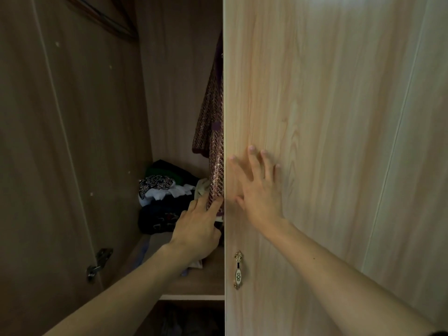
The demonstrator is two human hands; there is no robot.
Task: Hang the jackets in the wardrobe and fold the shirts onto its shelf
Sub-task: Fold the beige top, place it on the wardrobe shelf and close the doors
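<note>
Wardrobe, head view: a brown-board wardrobe (pixel 72 117) stands open on the left, dim inside, and a hanging rail (pixel 101 18) slants across the top left corner.
Door: a pale wood-grain door (pixel 327 105) fills the right half. Its edge runs straight down the middle, with an ornate metal handle (pixel 238 269) low on it.
Hanging space: one woven maroon-and-pink jacket (pixel 213 132) hangs at the right of the opening, tight against the door edge and partly hidden behind it. Its hem comes down beside the pile.
Shelf: a wooden shelf (pixel 201 282) low in the opening carries a pile of shirts (pixel 162 197) at its far side. Dark green sits at the back, then a black-and-white floral print, then white cloth, with a dark navy piece nearest. How neatly they are folded is lost in the gloom.
Under the wrist: a pale bit of cloth (pixel 196 263) lies on the shelf just below the left wrist.
Below the shelf: a dark compartment (pixel 181 321), its contents too dim to make out.
Left hand: the left hand (pixel 196 226) is in over the shelf, fingers laid out against the jacket's lower hem and touching it. The thumb is hidden.
Right hand: the right hand (pixel 257 187) is flat on the outer face of the door, fingers spread wide, just right of the door edge and a little blurred.
Left wall: a metal hinge plate (pixel 99 263) sits low and near.
</note>
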